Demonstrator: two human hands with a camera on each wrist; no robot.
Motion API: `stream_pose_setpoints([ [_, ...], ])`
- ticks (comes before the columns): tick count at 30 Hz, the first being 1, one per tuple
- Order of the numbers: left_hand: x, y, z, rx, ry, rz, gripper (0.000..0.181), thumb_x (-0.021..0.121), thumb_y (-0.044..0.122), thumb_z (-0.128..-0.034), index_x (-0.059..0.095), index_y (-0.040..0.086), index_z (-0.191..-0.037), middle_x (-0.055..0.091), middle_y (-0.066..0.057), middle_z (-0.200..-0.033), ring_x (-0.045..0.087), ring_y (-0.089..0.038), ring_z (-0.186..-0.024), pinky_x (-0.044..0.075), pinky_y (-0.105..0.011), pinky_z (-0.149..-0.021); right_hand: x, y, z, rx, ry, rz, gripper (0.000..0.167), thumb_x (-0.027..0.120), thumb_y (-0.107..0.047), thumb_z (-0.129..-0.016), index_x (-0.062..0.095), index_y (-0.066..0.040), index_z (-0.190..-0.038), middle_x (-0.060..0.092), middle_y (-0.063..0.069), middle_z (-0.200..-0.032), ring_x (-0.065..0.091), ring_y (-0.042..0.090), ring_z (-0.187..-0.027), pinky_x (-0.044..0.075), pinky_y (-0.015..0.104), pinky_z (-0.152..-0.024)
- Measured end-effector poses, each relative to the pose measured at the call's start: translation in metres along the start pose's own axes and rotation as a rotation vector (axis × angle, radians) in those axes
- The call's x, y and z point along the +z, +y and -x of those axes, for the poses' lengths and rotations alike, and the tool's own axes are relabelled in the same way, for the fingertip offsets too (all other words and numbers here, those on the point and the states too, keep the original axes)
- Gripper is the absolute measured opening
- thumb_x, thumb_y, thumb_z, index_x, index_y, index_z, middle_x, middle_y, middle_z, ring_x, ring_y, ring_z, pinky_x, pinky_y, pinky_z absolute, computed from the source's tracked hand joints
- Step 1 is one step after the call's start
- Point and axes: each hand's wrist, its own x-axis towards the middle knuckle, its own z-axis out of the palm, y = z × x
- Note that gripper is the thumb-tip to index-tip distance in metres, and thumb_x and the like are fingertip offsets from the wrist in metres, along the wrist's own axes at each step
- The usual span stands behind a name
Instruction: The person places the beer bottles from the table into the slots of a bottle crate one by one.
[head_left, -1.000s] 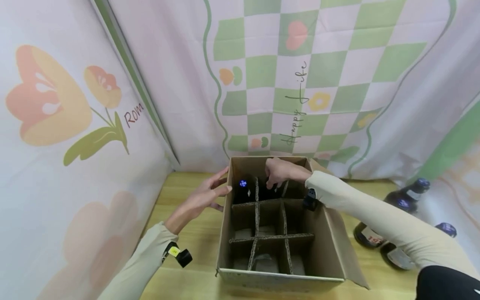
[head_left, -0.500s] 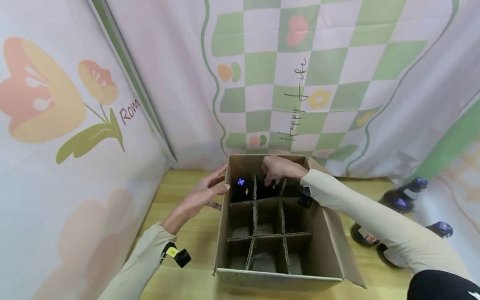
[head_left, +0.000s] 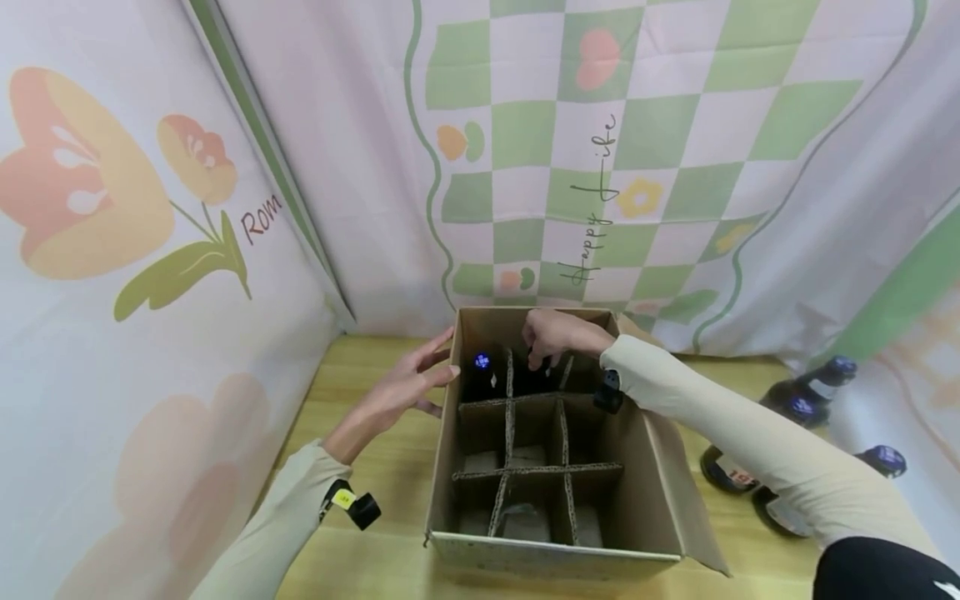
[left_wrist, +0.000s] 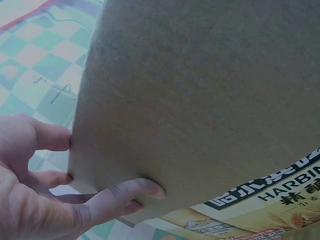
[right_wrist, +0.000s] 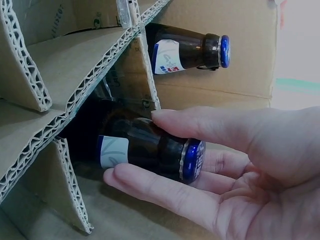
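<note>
A brown glass beer bottle [right_wrist: 142,142] with a blue cap stands in the back middle compartment of the divided cardboard box [head_left: 660,500]. My right hand [head_left: 558,333] reaches down into the box and holds this bottle by the neck, thumb on one side and fingers on the other. In the back left compartment is another blue-capped beer bottle [right_wrist: 192,52], apart from the hand. My left hand [head_left: 397,390] touches the box's left side. In the left wrist view, its extended fingers lie against the edge and face of a brown cardboard panel [left_wrist: 185,100].
Crossed cardboard dividers [head_left: 540,472] split the box into compartments. An open flap [head_left: 686,500] leans out at its right. Several more beer bottles [head_left: 806,392] stand on the wooden table [head_left: 382,500] to the right, partly behind my right sleeve. A patterned curtain [head_left: 525,200] hangs behind.
</note>
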Motion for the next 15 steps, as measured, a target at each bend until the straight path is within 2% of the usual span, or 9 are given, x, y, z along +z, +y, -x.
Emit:
stream_pose_setpoints([
  [6, -0.001, 0.001, -0.001, -0.007, 0.002, -0.004, 0.080, 0.060, 0.016, -0.1043, 0.015, 0.028, -0.170, 0.015, -0.017, -0.174, 0.042, -0.048, -0.146, 0.067, -0.041, -0.073, -0.002, -0.002, -0.001, 0.011, -0.017, 0.004, 0.048, 0.076, 0.005, -0.088, 0.040, -0.014, -0.062, 0.070, 0.010, -0.073, 0.075, 0.035, -0.075, 0.067, 0.042, -0.071],
  [10, -0.001, 0.003, -0.002, -0.006, 0.006, -0.008, 0.080, 0.060, 0.017, -0.1044, 0.015, 0.027, -0.170, 0.016, -0.018, -0.174, 0.042, -0.048, -0.146, 0.067, -0.041, -0.074, -0.007, -0.002, -0.001, 0.004, -0.041, 0.024, 0.054, 0.079, 0.001, -0.088, 0.035, -0.016, -0.061, 0.057, -0.001, -0.058, 0.076, 0.035, -0.074, 0.067, 0.042, -0.073],
  [12, -0.001, 0.003, -0.002, -0.008, 0.003, -0.006, 0.080, 0.061, 0.017, -0.1045, 0.015, 0.027, -0.170, 0.016, -0.018, -0.174, 0.042, -0.048, -0.146, 0.067, -0.042, -0.075, -0.011, -0.002, 0.000, 0.014, -0.065, 0.043, 0.049, 0.081, -0.005, -0.090, 0.042, -0.014, -0.062, 0.054, -0.001, -0.056, 0.076, 0.034, -0.075, 0.067, 0.042, -0.075],
  [15, 0.000, 0.002, -0.001, -0.013, 0.000, 0.005, 0.080, 0.061, 0.016, -0.1040, 0.017, 0.029, -0.169, 0.015, -0.017, -0.174, 0.042, -0.048, -0.146, 0.066, -0.042, -0.076, -0.016, -0.004, 0.004, 0.036, -0.080, 0.090, 0.029, 0.082, -0.018, -0.092, 0.064, -0.007, -0.073, 0.066, 0.004, -0.068, 0.077, 0.032, -0.080, 0.066, 0.042, -0.079],
])
